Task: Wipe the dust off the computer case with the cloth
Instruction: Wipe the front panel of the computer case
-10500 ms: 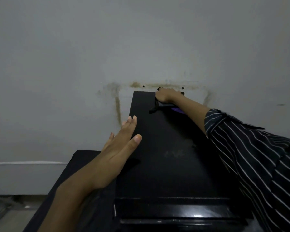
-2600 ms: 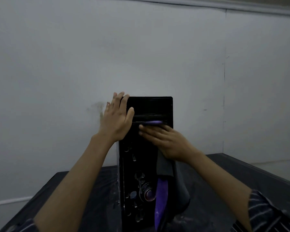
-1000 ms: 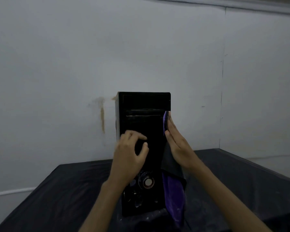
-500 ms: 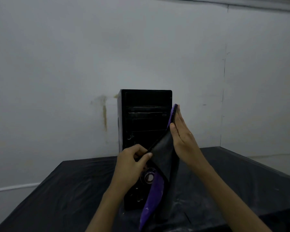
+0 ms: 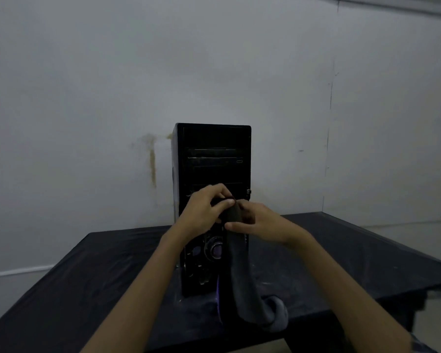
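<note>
Both hands off the front panel now and drawn together at mid-height, bunching the cloth where half a second ago the right palm lay flat along the right edge.

Left of the case: brown streak of a stain (image 5: 152, 161) running down the pale grey wall (image 5: 87, 85), well apart from the action.

Then the left hand (image 5: 204, 212), just in front of the case's middle, fingers curled and pinching the gathered top of the cloth. Narrow, closed grip, nothing else in it.

Centre: tall black upright computer case (image 5: 211, 159), standing on the black-covered table (image 5: 61, 289), back close to the wall, round silver button low on its face. Looks stiff and heavy, unlikely to shift under a wipe; glossy front probably slick.

Hanging in front of the case's lower right: long dark grey cloth with a purple edge (image 5: 239, 271), limp and soft, tail crumpled on the table at the case's foot. Light, floppy, best gathered into a pad before pressing on.

Right of the case's middle: right hand (image 5: 260, 224), fingers curled round the same bunched cloth just below the left, thumb across it.

Pale dust smears on the table beside the base.
</note>
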